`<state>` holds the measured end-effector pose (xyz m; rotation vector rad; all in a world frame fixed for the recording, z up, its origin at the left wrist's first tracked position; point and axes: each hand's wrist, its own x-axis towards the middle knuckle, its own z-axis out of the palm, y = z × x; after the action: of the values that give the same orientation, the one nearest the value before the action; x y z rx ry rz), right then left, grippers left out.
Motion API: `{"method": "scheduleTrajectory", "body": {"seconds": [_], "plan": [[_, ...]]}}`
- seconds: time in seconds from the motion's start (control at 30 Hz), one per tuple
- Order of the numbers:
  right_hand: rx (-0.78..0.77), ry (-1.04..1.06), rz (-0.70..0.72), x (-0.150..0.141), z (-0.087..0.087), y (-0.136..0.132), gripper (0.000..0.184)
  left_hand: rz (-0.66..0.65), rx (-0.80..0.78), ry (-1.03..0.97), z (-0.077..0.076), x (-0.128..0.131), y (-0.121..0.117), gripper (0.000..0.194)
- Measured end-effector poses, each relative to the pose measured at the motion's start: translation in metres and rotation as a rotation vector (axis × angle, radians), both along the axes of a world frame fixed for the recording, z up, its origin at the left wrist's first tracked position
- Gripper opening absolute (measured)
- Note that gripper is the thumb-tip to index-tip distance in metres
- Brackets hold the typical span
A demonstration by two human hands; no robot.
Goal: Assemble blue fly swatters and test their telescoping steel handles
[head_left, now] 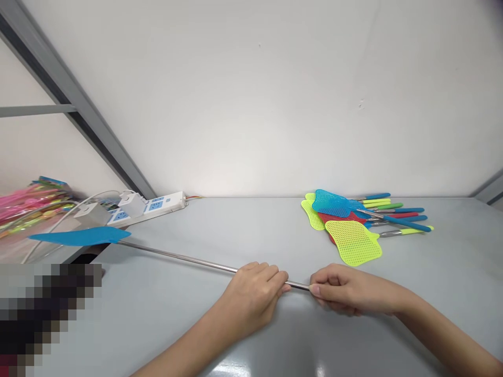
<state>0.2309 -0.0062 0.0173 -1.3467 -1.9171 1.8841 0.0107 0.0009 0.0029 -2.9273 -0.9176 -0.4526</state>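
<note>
A blue fly swatter with a long thin metal rod (181, 256) stretches across the grey table (220, 225), its flat blue head (80, 236) pointing left. My left hand (253, 288) is closed around the rod near its right end. My right hand (340, 289) is closed on the very end of the same rod, thumb and fingers pinched, a short gap from my left hand. Both hands rest low over the table near its front.
A pile of several fly swatters (353, 222) in blue, yellow-green and red lies at the back right. A white power strip (153, 205) with plugs and cables sits at the back left. Pink and multicoloured packaged items (33, 201) lie far left. A white wall stands behind.
</note>
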Motion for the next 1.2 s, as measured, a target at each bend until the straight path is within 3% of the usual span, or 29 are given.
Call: {"method": "scheduleTrajectory", "body": {"seconds": [0.6,0.97,1.2], "plan": [[0.178,-0.043,0.016,0.001,-0.003,0.001,0.027,0.053,-0.11,0.014,-0.004,0.002,0.0,0.023],[0.268,-0.039,-0.035,-0.009,-0.009,0.0,0.031,0.071,-0.103,0.018,-0.002,0.0,0.001,0.023],[0.262,-0.026,-0.047,-0.014,-0.008,0.0,0.03,0.067,-0.072,0.024,-0.009,0.004,-0.001,0.017]]}}
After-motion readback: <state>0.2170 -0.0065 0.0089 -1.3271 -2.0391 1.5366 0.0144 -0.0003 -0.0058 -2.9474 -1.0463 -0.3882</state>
